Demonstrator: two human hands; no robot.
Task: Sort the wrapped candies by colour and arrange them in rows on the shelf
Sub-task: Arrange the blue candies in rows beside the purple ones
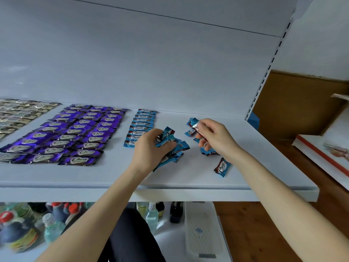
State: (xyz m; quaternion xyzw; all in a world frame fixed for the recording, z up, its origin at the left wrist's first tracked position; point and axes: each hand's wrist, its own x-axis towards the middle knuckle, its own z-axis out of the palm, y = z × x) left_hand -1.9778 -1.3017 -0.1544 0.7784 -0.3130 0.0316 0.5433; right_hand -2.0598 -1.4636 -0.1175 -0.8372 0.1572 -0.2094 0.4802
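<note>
On the white shelf (pixel 245 178), purple candies (pixel 79 133) lie in rows left of the blue row (pixel 141 123), the left hand (pixel 149 148) just right of it clutches a bundle of blue candies (pixel 174 146), and farther right the right hand (pixel 215 137) pinches one blue candy (pixel 194 123).

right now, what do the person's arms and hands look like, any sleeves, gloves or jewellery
Both arms are bare as far up as the view reaches; no sleeves show. The left hand and right hand wear no gloves, and no watch, bracelet or ring is visible. A dark garment shows low between the arms.
</note>
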